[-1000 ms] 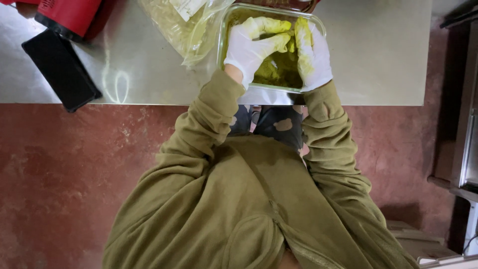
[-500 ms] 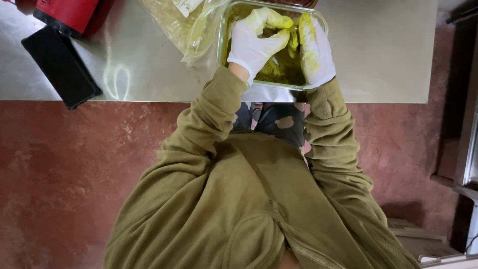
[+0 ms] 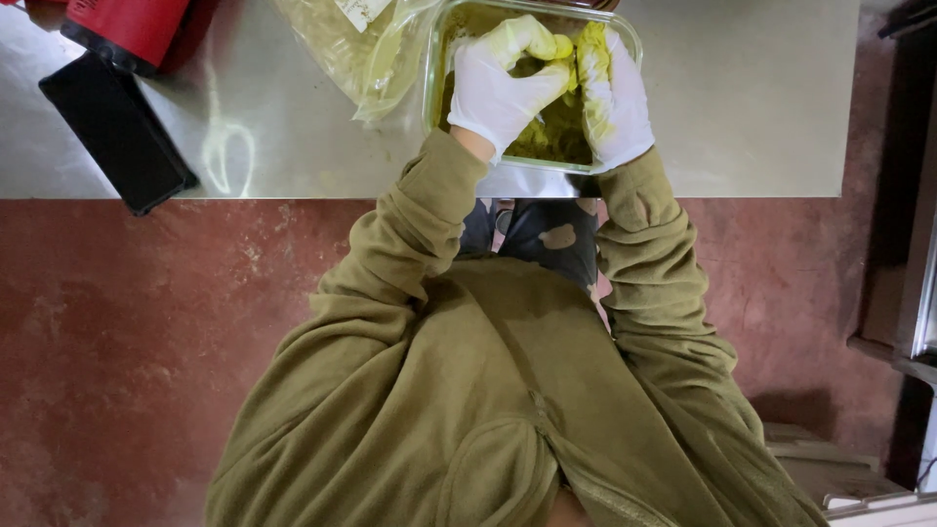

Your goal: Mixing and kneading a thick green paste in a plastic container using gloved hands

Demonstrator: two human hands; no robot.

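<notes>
Both my hands wear white gloves smeared yellow and sit inside a clear glass container (image 3: 435,107) at the table's near edge. The container holds a wet yellow-green food mass (image 3: 558,137). My left hand (image 3: 500,86) is curled around a lump of that mass, with its fingers bent over the top. My right hand (image 3: 617,96) presses against the same lump from the right side, its fingers stretched along it. The two hands meet over the container's middle. My olive sleeves hide the near rim.
A clear plastic bag (image 3: 363,47) of yellowish-green stuff lies against the container's left side. A flat black device (image 3: 115,132) and a red object (image 3: 127,24) sit at the table's left. The steel tabletop (image 3: 761,98) ends at a reddish floor (image 3: 127,342).
Both hands have shifted a little farther into the container. The left hand's fingers have curled tighter over the lump, and the hands have come closer together.
</notes>
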